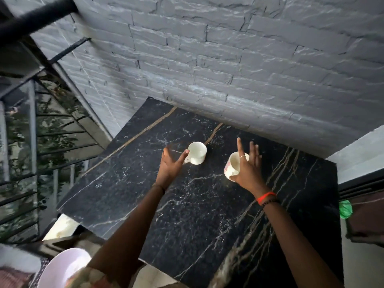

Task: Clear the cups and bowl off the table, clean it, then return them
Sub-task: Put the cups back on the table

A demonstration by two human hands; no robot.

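White cup [197, 153] stands upright on the tabletop [187, 204] near the wall [228, 59], with the patterned cup [231, 165] just beside it on the right. Left grip [171, 163]: fingers spread, one fingertip at the handle, nothing held. Right grip [248, 169]: fingers straight, against the patterned cup, not closed round it. Assessment: glazed ceramic, stiff, light, slippery, breakable. Take by the handle or round the body.

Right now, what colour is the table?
The table is black with white and tan veins; head view.
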